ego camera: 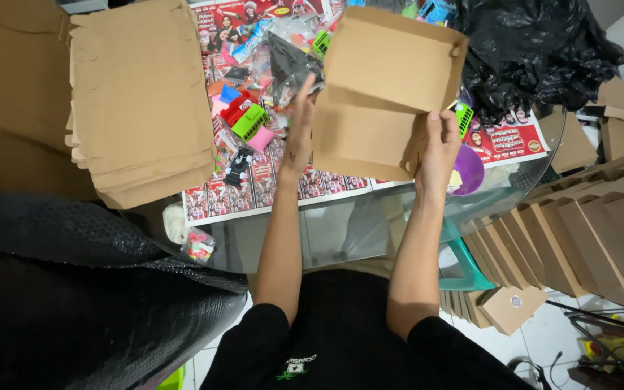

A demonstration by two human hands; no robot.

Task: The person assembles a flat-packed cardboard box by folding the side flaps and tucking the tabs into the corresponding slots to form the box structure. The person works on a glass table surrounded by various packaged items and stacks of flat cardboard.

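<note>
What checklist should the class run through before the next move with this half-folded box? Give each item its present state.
1. Right hand grips the brown cardboard box: ok.
2. Left hand flat against the box's left side: ok.
3. Box fully folded: not ok, top flap open.
4. Flat blanks stack nearby on the left: ok.
5. Finished boxes row standing on the right: ok.
6. Small toys lie under the box: cannot tell.

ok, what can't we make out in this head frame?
- Head view: left hand fingertips, hidden behind the brown cardboard box.
- Box inside: only its outer panels face the camera.
- Small toys on the table: too small and cluttered to identify.
- Black plastic bag: contents hidden, cut by the top edge.
</note>
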